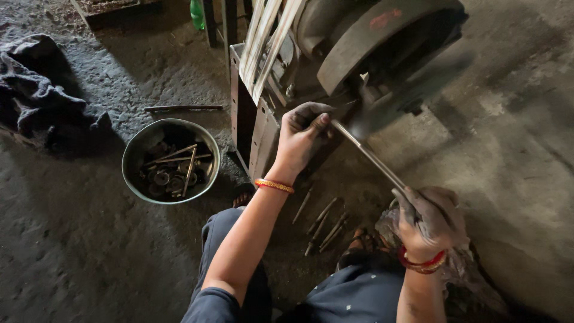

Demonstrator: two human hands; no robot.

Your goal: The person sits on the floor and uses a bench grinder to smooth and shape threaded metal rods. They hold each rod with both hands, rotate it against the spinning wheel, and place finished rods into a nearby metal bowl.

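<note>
A long thin metal rod (373, 160) runs diagonally from the spinning grinding wheel (394, 101) down to the lower right. My left hand (304, 133), dark with grime, pinches the rod's upper end right by the wheel. My right hand (431, 220) grips the rod's lower end. Both wrists wear orange-red bangles. The wheel belongs to a heavy grey grinding machine (359, 42) straight ahead of me.
A round metal bowl (136, 149) with rods and small round parts sits on the dirt floor at left. Several loose rods (323, 222) lie between my knees. A dark cloth heap (36, 90) lies far left, and a single rod (182, 108) lies behind the bowl.
</note>
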